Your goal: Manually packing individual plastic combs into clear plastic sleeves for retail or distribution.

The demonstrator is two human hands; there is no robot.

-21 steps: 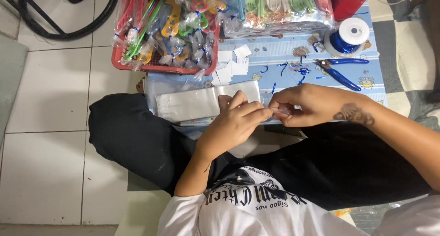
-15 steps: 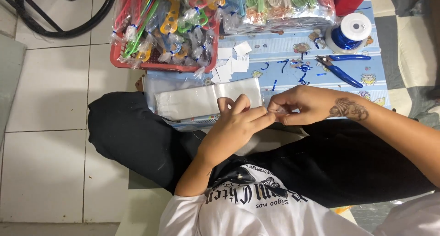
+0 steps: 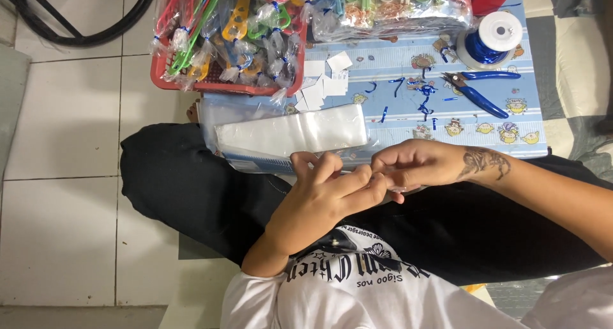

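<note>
Pinching clear bag point(image 3: 399, 187) | both hands' fingers point(image 3: 357, 179) pressed together | axis unclear

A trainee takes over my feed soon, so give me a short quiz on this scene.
1. True or false: the blue-handled pliers lie inside the red basket.
2. Which thing lies nearest the left hand? A: the stack of clear bags. B: the blue spool. C: the black cable.
3. Fill in: the fingers of the left hand meet those of the right hand above the person's ____ trousers.

Key
1. False: they lie on the striped mat.
2. A.
3. Black.
</note>
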